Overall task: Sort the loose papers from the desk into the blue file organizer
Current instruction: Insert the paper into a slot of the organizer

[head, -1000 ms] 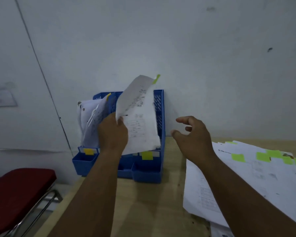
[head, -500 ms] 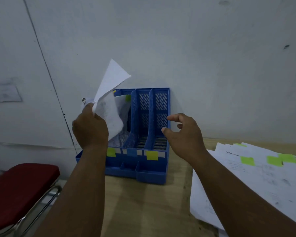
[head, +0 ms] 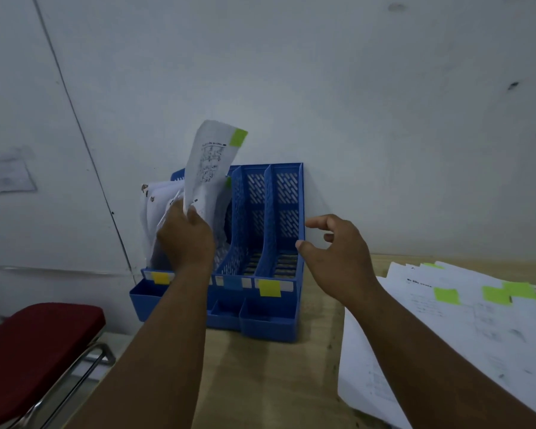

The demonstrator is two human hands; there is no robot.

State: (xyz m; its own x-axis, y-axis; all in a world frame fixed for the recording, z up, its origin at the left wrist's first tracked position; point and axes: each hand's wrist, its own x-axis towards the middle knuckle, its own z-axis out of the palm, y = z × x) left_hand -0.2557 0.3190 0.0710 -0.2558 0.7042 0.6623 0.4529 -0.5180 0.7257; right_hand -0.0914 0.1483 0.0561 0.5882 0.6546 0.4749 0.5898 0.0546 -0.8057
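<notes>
The blue file organizer [head: 287,308] stands against the wall at the desk's back edge, with coloured tabs on its front labels. My left hand [head: 186,239] grips a printed sheet with a green tab [head: 209,164], held upright over the left slots. White papers [head: 155,209] stand in the leftmost slot behind that hand. The two right slots hold nothing that I can see. My right hand [head: 338,255] hovers beside the organizer's right wall, fingers loosely curled, holding nothing. A loose stack of papers with green tabs [head: 464,329] lies on the desk at the right.
The wooden desk [head: 260,385] runs toward me between my arms. A red-cushioned chair with a metal frame [head: 34,351] stands to the left, below desk level. A pale wall closes the back directly behind the organizer.
My left hand has moved right, bringing the sheet upright over the left slots with its printed side and green tab showing. My right hand stays beside the organizer's right wall.
</notes>
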